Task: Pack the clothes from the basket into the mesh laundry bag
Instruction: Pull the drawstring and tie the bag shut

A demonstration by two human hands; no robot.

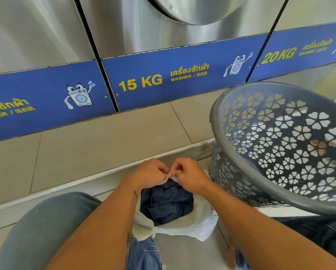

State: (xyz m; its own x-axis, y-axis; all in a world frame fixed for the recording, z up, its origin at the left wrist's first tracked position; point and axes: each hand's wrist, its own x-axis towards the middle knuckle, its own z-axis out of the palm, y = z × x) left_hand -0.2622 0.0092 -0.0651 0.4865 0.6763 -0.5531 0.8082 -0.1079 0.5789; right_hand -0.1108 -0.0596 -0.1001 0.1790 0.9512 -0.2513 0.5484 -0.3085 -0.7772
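a person's two forearms reach forward over bent knees, one in grey-green trousers (46, 230), to a white mesh laundry bag (186, 223) on the tiled floor (104, 137). the left hand (151, 173) and right hand (189, 175) meet fingertip to fingertip at the far edge of the bag's mouth, each hand's grip pinched tight on the same small white piece of the rim; whether that piece is a zipper pull or a cord end cannot be told. just nearer than the grip, between the two wrists, the bag's mouth gapes and dark navy clothes (166, 201) fill it, bunched in folds. the mesh sags outward below the right forearm, and a strip of blue denim (143, 252) lies under the bag's near edge, at the lower frame. immediately right of the grip, nearly touching the right hand, a grey plastic basket (280, 152) with flower-shaped cutouts lies tipped on its side, its open rim turned toward the camera; little of its contents can be made out. beyond the grip, a low tiled step runs across the floor, and past it stands a row of steel washers with blue panels, the one straight ahead marked "15 kg" (140, 82) and the one to the right "20 kg" (278, 54).
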